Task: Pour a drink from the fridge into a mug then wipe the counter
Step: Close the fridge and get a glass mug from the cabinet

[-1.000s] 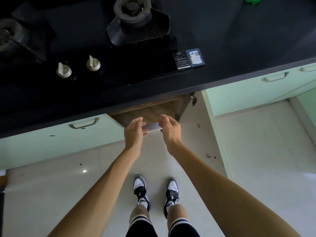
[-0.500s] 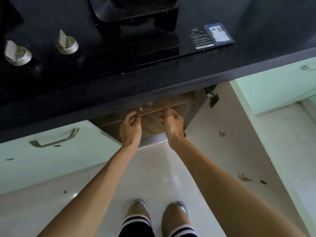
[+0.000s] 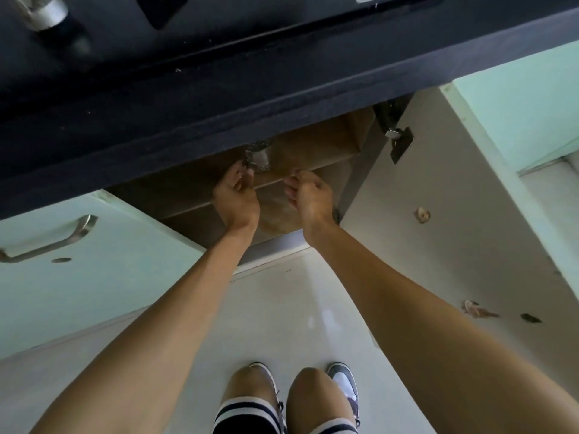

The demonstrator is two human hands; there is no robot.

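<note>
I am bent low at an open cupboard under the black counter, and both hands reach inside it. My left hand has its fingertips against a small shiny, glassy object on the wooden shelf; most of that object is hidden under the counter edge, so whether I grip it is unclear. My right hand hovers beside it at the shelf's front edge, fingers curled in, with nothing visible in them. No fridge, drink or cloth is in view.
The cupboard's door stands swung open on the right, its hinge sticking out. A pale green drawer front with a metal handle is on the left. A stove knob shows at the top. My shoes are on the light floor.
My head has dropped lower and closer to the cupboard. Both hands have gone from the cupboard's front deeper in to the shelf, the left one up to the shiny object.
</note>
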